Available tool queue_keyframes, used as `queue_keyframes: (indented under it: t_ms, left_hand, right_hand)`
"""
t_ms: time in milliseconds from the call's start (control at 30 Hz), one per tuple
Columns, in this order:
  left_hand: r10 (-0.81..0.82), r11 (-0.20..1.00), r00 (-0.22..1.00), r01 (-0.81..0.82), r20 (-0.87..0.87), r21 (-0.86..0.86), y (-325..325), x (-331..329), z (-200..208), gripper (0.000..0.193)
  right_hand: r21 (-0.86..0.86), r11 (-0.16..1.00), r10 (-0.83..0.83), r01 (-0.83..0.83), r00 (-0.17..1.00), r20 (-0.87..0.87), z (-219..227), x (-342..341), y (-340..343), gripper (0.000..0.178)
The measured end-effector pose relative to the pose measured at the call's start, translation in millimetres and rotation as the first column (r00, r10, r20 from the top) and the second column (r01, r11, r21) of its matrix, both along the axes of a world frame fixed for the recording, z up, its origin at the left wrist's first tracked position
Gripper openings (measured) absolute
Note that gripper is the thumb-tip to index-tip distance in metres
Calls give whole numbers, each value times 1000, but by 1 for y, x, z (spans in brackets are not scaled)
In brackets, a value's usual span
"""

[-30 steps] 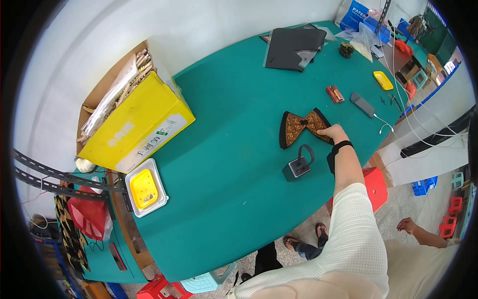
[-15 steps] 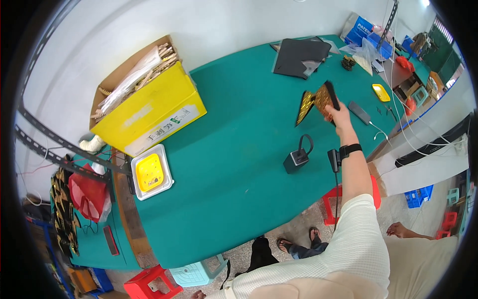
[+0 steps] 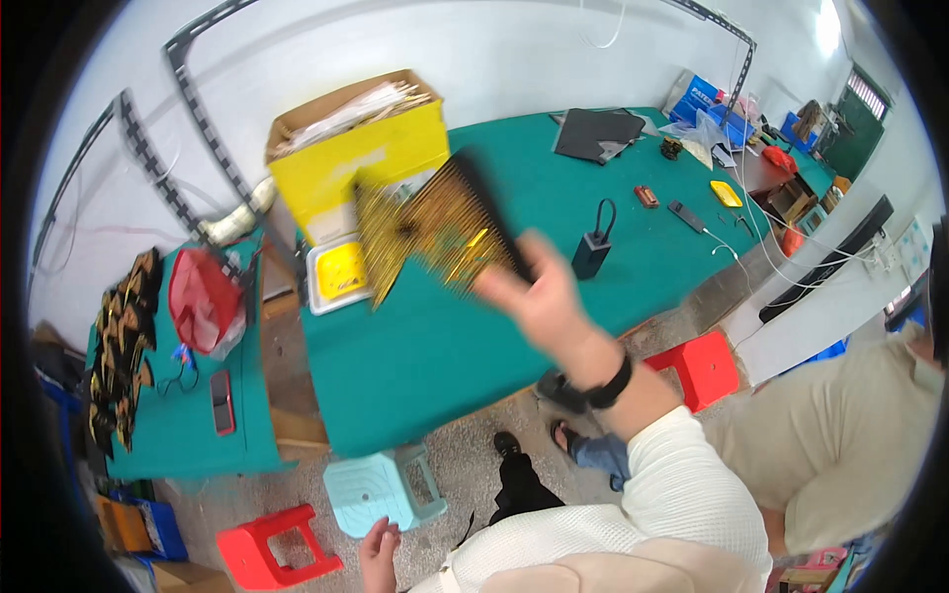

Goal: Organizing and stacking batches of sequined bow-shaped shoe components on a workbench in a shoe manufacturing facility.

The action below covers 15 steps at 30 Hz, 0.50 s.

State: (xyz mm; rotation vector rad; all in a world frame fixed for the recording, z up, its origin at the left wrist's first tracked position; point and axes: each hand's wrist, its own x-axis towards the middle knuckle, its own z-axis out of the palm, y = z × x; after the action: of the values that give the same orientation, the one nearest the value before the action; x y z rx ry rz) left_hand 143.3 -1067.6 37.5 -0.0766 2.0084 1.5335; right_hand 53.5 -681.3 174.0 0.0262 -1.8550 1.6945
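My right hand (image 3: pixel 549 296) is closed on one end of a bow-shaped gold sequined piece (image 3: pixel 440 227) with black edging. The piece is held up over the green table, pinched narrow at its middle, and blurred by motion. Behind its left end stands a white tray with a yellow dish (image 3: pixel 341 272). My left hand (image 3: pixel 380 544) hangs low beside a pale blue stool (image 3: pixel 371 494), holding nothing, its fingers loosely apart. A black device with a looped strap (image 3: pixel 591 255) stands on the table, right of the held piece.
A yellow carton (image 3: pixel 346 178) full of flat pieces stands at the back left. Black sheets (image 3: pixel 593 133) lie at the far edge. More black-and-gold pieces (image 3: pixel 124 336) lie on the left table, near a phone (image 3: pixel 222 403). Another person (image 3: pixel 840 435) is at the right.
My right hand has carried the sequined piece left and closer. The view has swung, my left hand shows more, and a small reddish-brown object is now visible on the table.
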Motion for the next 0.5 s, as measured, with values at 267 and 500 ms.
queue_keyframes:
  t_ms: [267,500]
  left_hand:
    - [372,576,919,-340,133,743,-116,72,0,76]
    - [699,302,710,-401,85,865,-184,128,24,60]
  right_hand:
    - [-690,394,917,-607,312,249,-111,117,-334,46]
    - [-629,270,957,-729,130,260,-113,150,-403,50]
